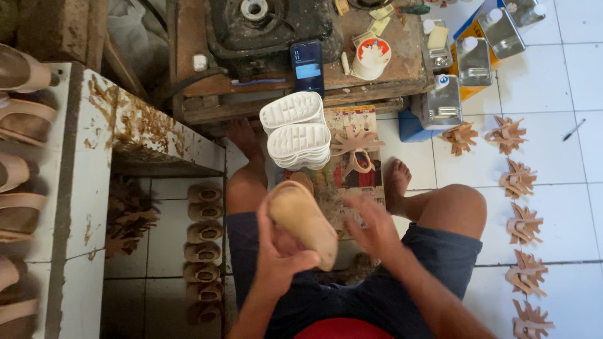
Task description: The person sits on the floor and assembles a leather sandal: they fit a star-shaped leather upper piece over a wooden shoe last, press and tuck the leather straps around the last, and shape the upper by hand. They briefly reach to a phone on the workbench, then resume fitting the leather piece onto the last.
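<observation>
Daylight bright on white floor tiles (546, 94) at right; left side dim; right hand (375, 229) motion-blurred.

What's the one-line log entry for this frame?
left hand: holds tan sandal sole | right hand: open, blurred, beside sole | white soles: stacked ahead on floor

white soles (298, 130) stacked ahead, shelf (151, 135) left, floor right open
</observation>
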Demonstrator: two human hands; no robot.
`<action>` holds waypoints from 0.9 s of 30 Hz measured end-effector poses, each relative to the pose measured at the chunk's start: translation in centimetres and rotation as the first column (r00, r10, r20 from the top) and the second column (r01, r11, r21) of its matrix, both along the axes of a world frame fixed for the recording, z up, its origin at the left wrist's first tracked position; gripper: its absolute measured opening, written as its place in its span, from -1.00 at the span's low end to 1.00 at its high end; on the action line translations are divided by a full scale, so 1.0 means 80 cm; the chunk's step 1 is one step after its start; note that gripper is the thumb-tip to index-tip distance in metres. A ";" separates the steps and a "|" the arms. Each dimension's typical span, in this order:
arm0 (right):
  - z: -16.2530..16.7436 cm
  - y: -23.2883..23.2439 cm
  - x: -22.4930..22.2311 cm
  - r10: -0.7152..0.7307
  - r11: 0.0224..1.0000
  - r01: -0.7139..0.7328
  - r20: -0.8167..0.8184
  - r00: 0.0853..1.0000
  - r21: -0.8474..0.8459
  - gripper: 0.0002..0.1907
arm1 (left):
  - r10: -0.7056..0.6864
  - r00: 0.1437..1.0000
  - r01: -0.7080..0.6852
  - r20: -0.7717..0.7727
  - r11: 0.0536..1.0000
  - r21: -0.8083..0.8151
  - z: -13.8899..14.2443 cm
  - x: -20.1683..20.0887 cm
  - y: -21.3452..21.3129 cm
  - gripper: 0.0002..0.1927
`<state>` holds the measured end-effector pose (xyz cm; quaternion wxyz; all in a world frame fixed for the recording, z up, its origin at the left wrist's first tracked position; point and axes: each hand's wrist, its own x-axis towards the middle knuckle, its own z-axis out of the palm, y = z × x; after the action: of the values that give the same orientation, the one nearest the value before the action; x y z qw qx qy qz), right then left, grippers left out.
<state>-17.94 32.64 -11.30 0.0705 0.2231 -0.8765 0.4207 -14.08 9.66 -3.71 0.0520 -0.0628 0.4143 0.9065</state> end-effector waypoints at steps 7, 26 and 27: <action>-0.058 0.005 -0.086 -0.193 0.914 0.136 0.115 0.974 0.382 -0.30 | 0.089 0.996 -0.089 0.013 0.996 0.001 -0.016 0.016 -0.022 0.22; 0.010 -0.008 0.059 -0.108 0.991 0.094 0.146 0.983 0.098 -0.35 | -0.179 0.964 0.139 -0.195 0.970 -0.202 0.025 0.011 -0.002 0.27; 0.018 -0.010 0.076 -0.083 0.997 0.082 0.059 0.995 0.006 -0.31 | -0.192 0.964 0.152 -0.187 0.966 -0.209 0.026 0.010 0.001 0.27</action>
<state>-11.89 31.86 -9.83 0.0613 0.1741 -0.8874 0.4223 -13.28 9.73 -1.66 0.0814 0.0627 0.5070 0.8558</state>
